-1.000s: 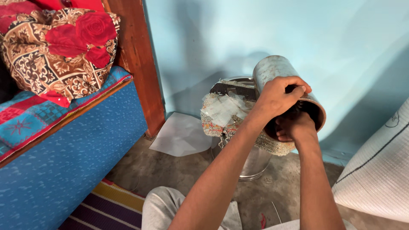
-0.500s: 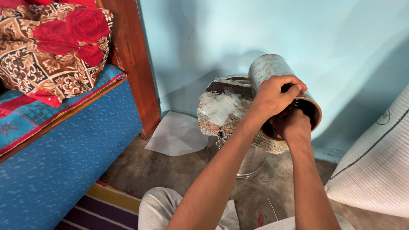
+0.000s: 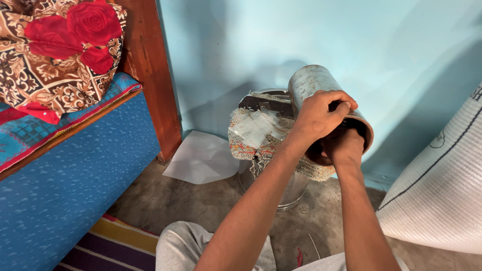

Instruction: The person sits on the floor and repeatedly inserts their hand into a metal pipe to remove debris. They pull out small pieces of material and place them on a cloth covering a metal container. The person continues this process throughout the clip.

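Observation:
My left hand [image 3: 319, 115] grips a dull metal can [image 3: 314, 83], holding it tilted with its open mouth toward me. My right hand [image 3: 344, 147] reaches into that mouth, its fingers hidden inside, so I cannot see whether it holds anything. The can hangs just above a larger steel drum [image 3: 281, 188] standing on the floor. A patterned cloth [image 3: 251, 145] and a crumpled clear plastic sheet [image 3: 256, 125] lie over the drum's top.
A white woven sack [image 3: 442, 185] leans at the right. A bed with a blue mattress [image 3: 65, 190], a floral pillow [image 3: 55, 55] and a wooden post [image 3: 148, 75] fills the left. White paper [image 3: 201, 158] lies on the concrete floor, a striped mat [image 3: 120, 246] near my knees.
The view has drifted slightly, so the can and drum sit a little further left. Both hands keep the same hold on the can, the right one still inside its mouth.

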